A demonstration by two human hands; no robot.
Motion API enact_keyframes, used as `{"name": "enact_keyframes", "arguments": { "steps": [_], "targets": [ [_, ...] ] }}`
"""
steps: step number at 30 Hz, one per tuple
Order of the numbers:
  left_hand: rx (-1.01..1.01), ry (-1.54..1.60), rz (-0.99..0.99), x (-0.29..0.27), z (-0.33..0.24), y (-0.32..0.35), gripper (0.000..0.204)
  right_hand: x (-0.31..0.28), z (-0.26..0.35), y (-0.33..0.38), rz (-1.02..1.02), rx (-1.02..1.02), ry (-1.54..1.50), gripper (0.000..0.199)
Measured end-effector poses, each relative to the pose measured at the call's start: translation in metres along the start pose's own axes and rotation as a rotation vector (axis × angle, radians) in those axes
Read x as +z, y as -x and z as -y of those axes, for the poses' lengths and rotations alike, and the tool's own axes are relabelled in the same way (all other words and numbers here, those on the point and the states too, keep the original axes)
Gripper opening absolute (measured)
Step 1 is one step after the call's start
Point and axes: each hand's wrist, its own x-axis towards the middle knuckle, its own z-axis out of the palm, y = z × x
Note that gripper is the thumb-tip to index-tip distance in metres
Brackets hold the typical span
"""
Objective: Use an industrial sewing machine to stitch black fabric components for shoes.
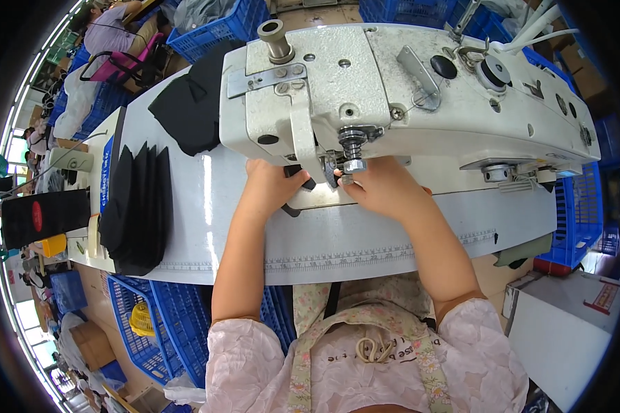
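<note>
A white sewing machine (310, 89) stands across the table in front of me, its needle area partly hidden behind the head and the tension spring. To the left of the presser foot, my left hand (272, 186) pinches a small black fabric piece (309, 184) between thumb and fingers. On the other side, my right hand (386, 187) has its thumb and fingertips closed on a dark edge of the fabric close to the foot. Most of the piece is hidden by the machine and my hands.
Stacked black fabric pieces (141, 206) lie at the table's left end, and more black fabric (186, 110) lies behind them. A ruler strip (324, 261) runs along the front edge. Blue crates (162, 330) stand below left, a white box (565, 330) at right. Another person (110, 31) sits far left.
</note>
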Motion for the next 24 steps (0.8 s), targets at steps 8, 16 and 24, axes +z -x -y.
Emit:
{"name": "enact_keyframes", "arguments": {
  "steps": [8,16,24],
  "targets": [
    [-0.056,0.139,-0.128,0.013,0.006,-0.003,0.022,0.004,-0.004,-0.002,-0.068,-0.013,0.007,0.014],
    [-0.083,0.156,-0.148,0.015,0.005,-0.006,0.019,0.005,-0.006,-0.002,0.045,0.081,0.080,0.025],
    [-0.169,0.187,-0.096,0.002,-0.011,0.000,0.019,-0.001,0.010,0.000,0.087,0.101,0.140,0.020]
  ]
}}
